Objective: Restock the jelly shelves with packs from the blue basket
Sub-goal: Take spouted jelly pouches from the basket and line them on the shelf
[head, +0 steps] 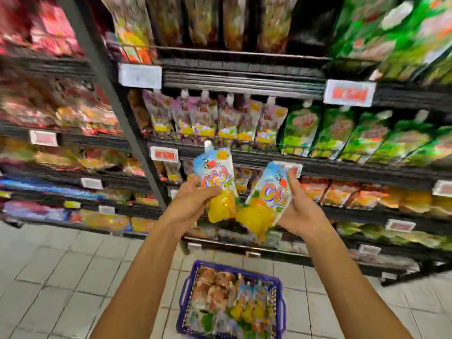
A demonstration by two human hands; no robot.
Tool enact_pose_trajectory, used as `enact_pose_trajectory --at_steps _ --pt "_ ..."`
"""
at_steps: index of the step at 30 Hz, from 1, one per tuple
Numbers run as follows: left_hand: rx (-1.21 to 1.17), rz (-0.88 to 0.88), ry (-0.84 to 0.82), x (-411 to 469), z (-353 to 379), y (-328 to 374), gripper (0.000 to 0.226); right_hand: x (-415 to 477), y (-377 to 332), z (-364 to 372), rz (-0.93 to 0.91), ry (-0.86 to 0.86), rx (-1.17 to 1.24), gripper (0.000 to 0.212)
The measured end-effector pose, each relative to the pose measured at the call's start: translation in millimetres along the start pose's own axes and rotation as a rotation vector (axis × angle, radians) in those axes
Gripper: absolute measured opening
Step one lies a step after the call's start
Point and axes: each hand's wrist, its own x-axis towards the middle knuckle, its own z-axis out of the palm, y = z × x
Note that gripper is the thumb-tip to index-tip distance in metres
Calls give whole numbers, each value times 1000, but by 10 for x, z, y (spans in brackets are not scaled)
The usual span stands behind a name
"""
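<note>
The person is standing in front of the jelly shelves (244,143) and holding two jelly packs up in the middle of the frame. The left hand (193,204) is gripping the left pack (217,177) around its lower half. The right hand (300,211) is holding the right pack (271,192) from the side, with fingers (293,184) lying along its edge. Both hands are closed on their packs, not loose.

The left pack is standing almost straight up. Its long side is running up and down, and its little white cap is pointing at the top of the frame, leaning a bit left. The right pack is tipping to the right, so its top is pointing to the upper right. The yellow bottoms of the two packs are nearly touching, low in the middle.

The shelf row of purple and yellow packs (220,118) is sitting just above the hands, in the middle of the frame. The left pack is nearer to it, with its cap close under that shelf edge. I think that pack is going in first, pushed up and forward, standing tall like the others.

The blue basket (230,302) is resting on the floor at the bottom middle, between the arms. It is holding more packs.
</note>
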Motion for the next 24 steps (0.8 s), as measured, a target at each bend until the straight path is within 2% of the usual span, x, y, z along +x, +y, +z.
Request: enact_pose_trajectory --at_steps 1,4,9,16,19,21,24 --pt "6 41 0 -33 15 149 36 -72 -93 171 -34 -31 -14 40" --pt "-11 145 -15 -103 10 564 39 -224 -290 578 -192 -93 -36 35" --pt "62 303 -33 -165 -174 1205 57 -381 -423 1179 -290 -69 -1 51" --pt "90 487 -93 -174 -400 1991 48 -532 -569 1887 -458 -129 -118 31" --pt "114 547 -117 -180 -410 2293 44 -596 -668 2158 -552 -182 -194 30" --pt "122 591 -130 -177 -385 2494 44 -643 -745 2334 -667 -185 -264 26" --pt "132 654 -115 -164 -333 2783 38 -664 -870 2565 -896 -145 -385 33"
